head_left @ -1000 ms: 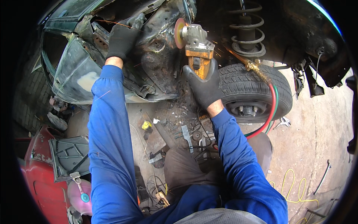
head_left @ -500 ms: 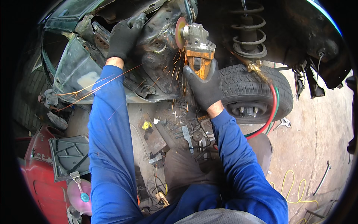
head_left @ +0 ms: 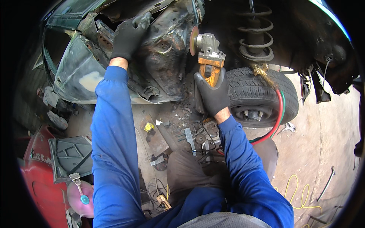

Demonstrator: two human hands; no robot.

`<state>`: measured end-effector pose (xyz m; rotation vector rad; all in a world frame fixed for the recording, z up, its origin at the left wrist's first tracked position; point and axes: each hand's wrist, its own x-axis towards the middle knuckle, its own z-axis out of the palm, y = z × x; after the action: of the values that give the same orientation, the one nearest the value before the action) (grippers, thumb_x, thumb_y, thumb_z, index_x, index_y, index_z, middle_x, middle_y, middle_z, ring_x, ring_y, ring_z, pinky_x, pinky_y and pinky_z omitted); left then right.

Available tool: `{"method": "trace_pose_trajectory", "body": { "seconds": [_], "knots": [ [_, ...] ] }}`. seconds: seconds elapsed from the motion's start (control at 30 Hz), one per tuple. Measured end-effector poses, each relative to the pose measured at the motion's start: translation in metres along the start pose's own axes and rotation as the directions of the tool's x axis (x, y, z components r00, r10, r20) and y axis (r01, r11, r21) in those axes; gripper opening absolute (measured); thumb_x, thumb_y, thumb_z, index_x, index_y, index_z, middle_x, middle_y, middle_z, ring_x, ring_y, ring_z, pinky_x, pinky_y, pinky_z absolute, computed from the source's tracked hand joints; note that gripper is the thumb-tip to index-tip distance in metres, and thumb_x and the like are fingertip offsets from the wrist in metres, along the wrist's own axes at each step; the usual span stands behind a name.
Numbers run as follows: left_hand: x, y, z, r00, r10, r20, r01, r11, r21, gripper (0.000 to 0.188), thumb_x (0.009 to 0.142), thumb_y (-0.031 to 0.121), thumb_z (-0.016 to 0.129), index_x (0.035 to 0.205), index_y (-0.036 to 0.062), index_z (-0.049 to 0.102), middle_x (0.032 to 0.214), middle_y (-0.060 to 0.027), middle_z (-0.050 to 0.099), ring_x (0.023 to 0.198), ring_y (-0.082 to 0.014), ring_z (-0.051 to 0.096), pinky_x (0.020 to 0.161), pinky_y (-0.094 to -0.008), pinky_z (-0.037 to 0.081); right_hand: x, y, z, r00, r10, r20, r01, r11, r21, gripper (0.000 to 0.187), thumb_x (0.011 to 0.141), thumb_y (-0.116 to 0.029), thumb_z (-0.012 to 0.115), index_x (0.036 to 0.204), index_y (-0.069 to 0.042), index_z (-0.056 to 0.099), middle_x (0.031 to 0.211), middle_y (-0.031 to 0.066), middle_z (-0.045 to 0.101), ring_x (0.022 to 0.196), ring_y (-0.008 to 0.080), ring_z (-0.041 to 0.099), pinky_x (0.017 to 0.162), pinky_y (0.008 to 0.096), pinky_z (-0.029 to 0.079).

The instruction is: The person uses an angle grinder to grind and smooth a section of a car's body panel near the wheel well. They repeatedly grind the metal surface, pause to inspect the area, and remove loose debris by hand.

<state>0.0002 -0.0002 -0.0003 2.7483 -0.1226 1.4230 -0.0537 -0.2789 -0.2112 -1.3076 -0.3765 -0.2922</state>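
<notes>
My right hand [head_left: 213,93], in a dark glove, is closed around the orange body of an angle grinder [head_left: 211,57]. Its reddish disc [head_left: 194,40] stands just right of the scorched inner panel, apart from it, with no sparks showing. My left hand [head_left: 130,36], gloved too, rests on the edge of the green car body [head_left: 78,68], its fingers curled over the metal near an opening. Bare, rusty and blackened metal [head_left: 167,57] lies between my two hands.
Right of the grinder are a coil spring [head_left: 257,38] and a tyre [head_left: 262,89], with red and green hoses [head_left: 280,110] beside it. Scattered tools and a metal strip [head_left: 190,139] lie on the floor below. A red car panel [head_left: 43,182] is at lower left.
The grinder has moved right and slightly down, away from the metal panel, and the sparks have stopped. My left hand has stayed nearly in place.
</notes>
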Motion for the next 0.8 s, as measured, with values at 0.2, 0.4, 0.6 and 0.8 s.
{"method": "trace_pose_trajectory", "body": {
  "seconds": [0.2,0.4,0.6,0.8],
  "knots": [
    [-0.004,0.008,-0.002,0.999,0.034,-0.034,-0.033,0.999,0.021,0.071,0.093,0.070,0.065,0.105,0.0021,0.082,0.104,-0.0317,0.075,0.104,-0.0489,0.072,0.092,-0.0547,0.055,-0.004,-0.002,0.007,1.000,-0.023,0.020,0.021,0.994,0.109,0.057,0.092,-0.020,0.086,0.134,-0.001,0.053,0.117,0.0123,0.068,0.105,0.0183,0.066,0.093,0.0370,0.055],
    [-0.004,0.030,-0.013,0.997,-0.042,0.057,0.043,0.999,-0.016,0.062,0.096,0.067,0.062,0.114,0.0110,0.082,0.109,-0.0273,0.076,0.106,-0.0453,0.072,0.091,-0.0547,0.055,-0.010,-0.005,0.003,0.999,0.004,0.032,-0.005,0.999,0.049,0.052,0.093,-0.021,0.085,0.132,-0.001,0.056,0.112,0.0107,0.070,0.098,0.0172,0.067,0.089,0.0361,0.056],
    [-0.014,0.051,-0.022,0.993,-0.111,-0.050,0.112,0.994,0.004,0.058,0.099,0.056,0.064,0.093,0.0018,0.082,0.091,-0.0321,0.074,0.092,-0.0490,0.073,0.086,-0.0571,0.057,-0.018,-0.004,0.001,1.000,0.002,0.002,-0.002,1.000,0.007,0.050,0.097,-0.021,0.082,0.134,-0.001,0.056,0.110,0.0071,0.070,0.093,0.0141,0.066,0.084,0.0327,0.056],
    [-0.017,0.045,-0.019,0.990,-0.031,-0.141,0.030,0.999,-0.014,0.058,0.099,0.056,0.065,0.088,0.0012,0.080,0.088,-0.0308,0.073,0.088,-0.0481,0.073,0.084,-0.0567,0.058,-0.018,0.005,-0.011,0.998,0.044,-0.034,-0.047,0.996,-0.077,0.044,0.099,-0.022,0.080,0.131,-0.002,0.058,0.106,0.0047,0.069,0.090,0.0114,0.064,0.081,0.0298,0.055]
  ]
}}
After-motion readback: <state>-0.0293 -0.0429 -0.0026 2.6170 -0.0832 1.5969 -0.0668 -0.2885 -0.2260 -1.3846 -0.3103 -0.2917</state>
